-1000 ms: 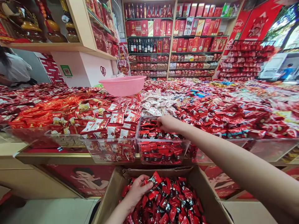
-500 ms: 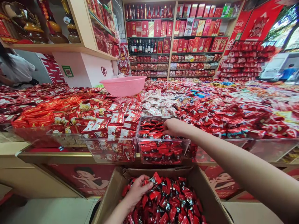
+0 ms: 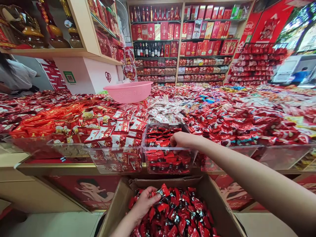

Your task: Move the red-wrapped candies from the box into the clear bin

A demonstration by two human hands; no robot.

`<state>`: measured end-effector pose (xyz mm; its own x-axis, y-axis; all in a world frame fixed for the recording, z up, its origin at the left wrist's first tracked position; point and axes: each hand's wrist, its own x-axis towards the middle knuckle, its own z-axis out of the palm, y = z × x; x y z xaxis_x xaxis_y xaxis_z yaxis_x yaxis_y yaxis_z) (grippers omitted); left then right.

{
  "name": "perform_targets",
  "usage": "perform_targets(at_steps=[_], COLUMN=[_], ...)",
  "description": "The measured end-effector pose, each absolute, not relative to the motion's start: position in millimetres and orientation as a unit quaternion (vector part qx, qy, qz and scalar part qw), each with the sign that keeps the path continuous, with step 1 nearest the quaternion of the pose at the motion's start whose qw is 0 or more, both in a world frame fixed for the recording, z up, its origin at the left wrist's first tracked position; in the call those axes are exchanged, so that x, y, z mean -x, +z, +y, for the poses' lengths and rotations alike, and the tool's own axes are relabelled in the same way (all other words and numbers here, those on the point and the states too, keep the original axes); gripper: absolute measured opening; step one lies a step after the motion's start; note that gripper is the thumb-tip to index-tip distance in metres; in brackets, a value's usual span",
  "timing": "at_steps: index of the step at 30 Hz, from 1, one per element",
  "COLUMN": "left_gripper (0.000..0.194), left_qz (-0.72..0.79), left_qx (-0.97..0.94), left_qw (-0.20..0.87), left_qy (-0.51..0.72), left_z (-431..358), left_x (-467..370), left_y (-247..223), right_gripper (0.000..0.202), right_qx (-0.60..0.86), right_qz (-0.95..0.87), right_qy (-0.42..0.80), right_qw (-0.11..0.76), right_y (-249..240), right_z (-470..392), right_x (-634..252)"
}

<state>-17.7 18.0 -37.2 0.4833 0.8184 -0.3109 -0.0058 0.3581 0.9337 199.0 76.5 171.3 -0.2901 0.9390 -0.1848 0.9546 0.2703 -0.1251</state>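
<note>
My left hand is over an open cardboard box full of loose red-and-black wrapped candies. Between its thumb and fingers it pinches one wrapped candy. My right hand reaches down into a clear plastic bin on the counter, which holds rows of the same red-and-black candies. Its fingers are curled and their tips are hidden, so whatever they hold does not show. To the left, a neighbouring clear bin is heaped with white-and-red candy packets.
A pink plastic basket sits on the candy heaps behind the bins. Further clear bins line the counter edge. Shelves of bottles and red boxes stand at the back. A person in a white top is at far left.
My right hand has moved slightly lower and nearer to me within the clear bin. My left hand stays in place with the candy. The whole view has shifted a little.
</note>
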Motion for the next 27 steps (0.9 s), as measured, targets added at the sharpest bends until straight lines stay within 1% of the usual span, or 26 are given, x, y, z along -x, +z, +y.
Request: perform_targets(at_steps=[2,4,8,12,16,18,22,27], left_gripper=[0.029,0.029,0.031,0.032,0.032,0.031,0.029,0.032], left_qz=[0.421,0.424,0.435,0.435,0.436,0.431,0.422,0.433], left_qx=[-0.487,-0.488,-0.477,-0.471,-0.47,-0.474,-0.485,-0.476], left_qw=[0.71,0.708,0.707,0.711,0.713,0.714,0.715,0.713], left_qy=[0.287,0.285,0.291,0.29,0.285,0.28,0.276,0.279], left_z=[18,18,19,19,18,18,19,20], left_x=[18,18,16,13,15,16,18,16], left_y=[-38,-39,-44,-47,-45,-43,-41,-47], right_gripper=[0.02,0.022,0.019,0.02,0.015,0.018,0.029,0.026], right_qx=[-0.602,-0.606,-0.618,-0.626,-0.617,-0.62,-0.622,-0.603], right_qz=[0.79,0.789,0.779,0.772,0.778,0.778,0.778,0.792], right_qy=[-0.108,-0.075,-0.025,-0.026,-0.032,-0.013,0.037,0.034], right_qw=[0.046,0.067,0.103,0.109,0.113,0.102,0.074,0.09], right_y=[172,172,173,176,177,175,169,168], right_z=[76,76,77,77,75,74,76,79], right_x=[-198,-197,-193,-189,-189,-192,-199,-197])
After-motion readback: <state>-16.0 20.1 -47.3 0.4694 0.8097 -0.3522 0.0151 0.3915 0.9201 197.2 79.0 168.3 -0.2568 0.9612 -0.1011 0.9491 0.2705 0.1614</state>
